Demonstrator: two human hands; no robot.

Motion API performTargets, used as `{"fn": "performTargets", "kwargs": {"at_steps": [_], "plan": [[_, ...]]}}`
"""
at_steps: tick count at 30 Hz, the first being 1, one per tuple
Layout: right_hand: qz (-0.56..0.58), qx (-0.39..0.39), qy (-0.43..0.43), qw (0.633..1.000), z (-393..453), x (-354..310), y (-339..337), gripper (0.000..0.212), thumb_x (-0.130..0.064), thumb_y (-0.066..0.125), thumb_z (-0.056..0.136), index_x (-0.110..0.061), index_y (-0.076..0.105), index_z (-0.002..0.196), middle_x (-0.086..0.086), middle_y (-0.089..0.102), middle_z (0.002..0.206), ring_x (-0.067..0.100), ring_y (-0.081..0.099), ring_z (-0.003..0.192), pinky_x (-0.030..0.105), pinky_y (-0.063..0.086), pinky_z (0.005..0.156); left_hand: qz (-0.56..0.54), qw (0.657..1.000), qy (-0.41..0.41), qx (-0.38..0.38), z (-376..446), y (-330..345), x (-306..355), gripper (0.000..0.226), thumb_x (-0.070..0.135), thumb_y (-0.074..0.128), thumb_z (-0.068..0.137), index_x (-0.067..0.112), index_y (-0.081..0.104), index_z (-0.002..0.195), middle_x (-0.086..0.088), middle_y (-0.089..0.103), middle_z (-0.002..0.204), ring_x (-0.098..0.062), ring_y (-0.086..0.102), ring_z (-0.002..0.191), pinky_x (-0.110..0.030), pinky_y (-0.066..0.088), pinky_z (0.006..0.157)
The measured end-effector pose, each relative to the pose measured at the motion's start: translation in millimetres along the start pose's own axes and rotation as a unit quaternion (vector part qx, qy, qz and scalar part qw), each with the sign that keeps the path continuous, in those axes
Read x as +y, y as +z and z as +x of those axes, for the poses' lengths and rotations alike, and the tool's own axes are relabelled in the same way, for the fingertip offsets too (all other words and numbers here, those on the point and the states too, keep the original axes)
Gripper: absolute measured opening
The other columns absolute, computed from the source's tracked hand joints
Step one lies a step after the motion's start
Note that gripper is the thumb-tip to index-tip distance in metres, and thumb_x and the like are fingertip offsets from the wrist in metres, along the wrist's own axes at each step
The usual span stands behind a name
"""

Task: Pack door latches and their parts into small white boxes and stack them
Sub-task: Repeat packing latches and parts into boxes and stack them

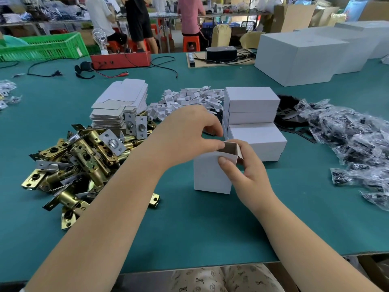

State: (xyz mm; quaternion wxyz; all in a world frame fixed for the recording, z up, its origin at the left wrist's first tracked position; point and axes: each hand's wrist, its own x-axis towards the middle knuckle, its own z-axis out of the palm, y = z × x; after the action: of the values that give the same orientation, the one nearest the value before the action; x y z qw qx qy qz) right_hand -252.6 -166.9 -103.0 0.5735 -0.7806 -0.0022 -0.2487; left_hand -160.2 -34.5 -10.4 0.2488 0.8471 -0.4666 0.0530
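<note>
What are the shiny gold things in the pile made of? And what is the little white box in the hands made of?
The door latches look like metal with a shiny brass-coloured coat: they gleam, and some carry dull silver plates. The small white box looks like thin matte cardboard: its open flap shows a plain brownish inside. The left hand and right hand are folding its flaps.

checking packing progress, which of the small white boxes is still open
The small white box standing upright nearest the person, held by the left hand and right hand, flap still up. The stacked boxes behind it are closed.
</note>
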Motion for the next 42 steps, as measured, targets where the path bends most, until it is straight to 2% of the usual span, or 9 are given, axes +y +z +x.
{"fn": "performTargets", "kwargs": {"at_steps": [5, 9, 13, 16, 20, 27, 33, 38, 42], "plan": [[0.004, 0.002, 0.008, 1.0, -2, 1, 0, 0.028, -0.053, 0.053, 0.077, -0.041, 0.052, 0.103, -0.02, 0.061, 0.096, 0.006, 0.058, 0.092, 0.02, 0.045, 0.08, -0.09, 0.99, -0.1, 0.052, 16, 10, -30, 0.016, 0.017, 0.066, 0.086, 0.028, 0.068, 0.097, 0.016, 0.068, 0.081, 0.011, 0.056, 0.069, -0.001, 0.037, 0.061], [0.002, 0.002, 0.013, 1.0, -2, 1, 0, 0.031, -0.054, 0.053, 0.076, -0.041, 0.052, 0.104, -0.021, 0.061, 0.098, 0.005, 0.058, 0.095, 0.019, 0.044, 0.08, -0.063, 0.975, -0.211, -0.028, 39, 36, -71, 0.035, 0.015, 0.062, 0.089, 0.02, 0.064, 0.124, -0.003, 0.072, 0.111, -0.015, 0.062, 0.109, -0.023, 0.045, 0.091], [0.0, -0.001, 0.014, 1.0, -1, 0, 0, 0.029, -0.053, 0.053, 0.076, -0.042, 0.052, 0.104, -0.023, 0.06, 0.097, 0.003, 0.057, 0.094, 0.017, 0.044, 0.08, -0.011, 0.975, -0.178, -0.128, 52, 70, -91, 0.045, 0.024, 0.054, 0.098, 0.02, 0.046, 0.142, -0.008, 0.052, 0.142, -0.024, 0.048, 0.131, -0.029, 0.038, 0.105], [0.004, -0.003, 0.008, 1.0, -1, 0, 0, 0.025, -0.05, 0.054, 0.078, -0.043, 0.053, 0.101, -0.026, 0.06, 0.096, 0.002, 0.058, 0.092, 0.014, 0.043, 0.077, 0.061, 0.969, -0.179, -0.159, 66, 91, -97, 0.053, 0.04, 0.049, 0.099, 0.03, 0.033, 0.149, -0.008, 0.044, 0.149, -0.034, 0.038, 0.135, -0.044, 0.034, 0.11], [0.008, -0.003, 0.008, 1.0, -2, 0, -1, 0.023, -0.049, 0.054, 0.078, -0.044, 0.053, 0.1, -0.026, 0.06, 0.095, 0.001, 0.057, 0.092, 0.013, 0.043, 0.077, 0.109, 0.96, -0.22, -0.132, 77, 109, -94, 0.049, 0.051, 0.044, 0.098, 0.039, 0.039, 0.144, -0.004, 0.044, 0.146, -0.035, 0.034, 0.132, -0.043, 0.032, 0.103], [0.004, -0.004, 0.014, 1.0, -1, 1, 0, 0.028, -0.051, 0.054, 0.077, -0.04, 0.053, 0.103, -0.024, 0.06, 0.094, 0.004, 0.057, 0.093, 0.014, 0.043, 0.077, 0.113, 0.959, -0.26, -0.021, 80, 110, -90, 0.031, 0.043, 0.06, 0.091, 0.03, 0.069, 0.117, -0.006, 0.065, 0.118, -0.029, 0.047, 0.12, -0.035, 0.041, 0.09], [0.002, -0.002, 0.022, 1.0, -2, 0, 0, 0.03, -0.052, 0.054, 0.076, -0.04, 0.053, 0.104, -0.021, 0.061, 0.097, 0.004, 0.057, 0.095, 0.016, 0.045, 0.079, 0.12, 0.961, -0.241, -0.062, 82, 125, -85, 0.068, 0.062, 0.045, 0.092, 0.03, 0.028, 0.15, 0.002, 0.033, 0.155, -0.032, 0.032, 0.135, -0.045, 0.029, 0.106], [0.0, -0.005, 0.028, 1.0, -3, 1, -2, 0.032, -0.052, 0.053, 0.076, -0.038, 0.053, 0.105, -0.021, 0.061, 0.096, 0.003, 0.057, 0.094, 0.016, 0.045, 0.08, 0.112, 0.955, -0.273, 0.001, 91, 128, -84, 0.038, 0.049, 0.057, 0.089, 0.028, 0.06, 0.12, -0.003, 0.065, 0.12, -0.029, 0.046, 0.119, -0.038, 0.036, 0.091], [0.0, -0.008, 0.029, 1.0, -2, 2, -2, 0.032, -0.051, 0.054, 0.077, -0.038, 0.053, 0.106, -0.02, 0.061, 0.097, 0.004, 0.057, 0.095, 0.017, 0.046, 0.08, 0.075, 0.954, -0.289, 0.029, 93, 123, -87, 0.028, 0.043, 0.061, 0.088, 0.025, 0.065, 0.11, -0.002, 0.068, 0.112, -0.026, 0.054, 0.113, -0.036, 0.043, 0.088]]}}
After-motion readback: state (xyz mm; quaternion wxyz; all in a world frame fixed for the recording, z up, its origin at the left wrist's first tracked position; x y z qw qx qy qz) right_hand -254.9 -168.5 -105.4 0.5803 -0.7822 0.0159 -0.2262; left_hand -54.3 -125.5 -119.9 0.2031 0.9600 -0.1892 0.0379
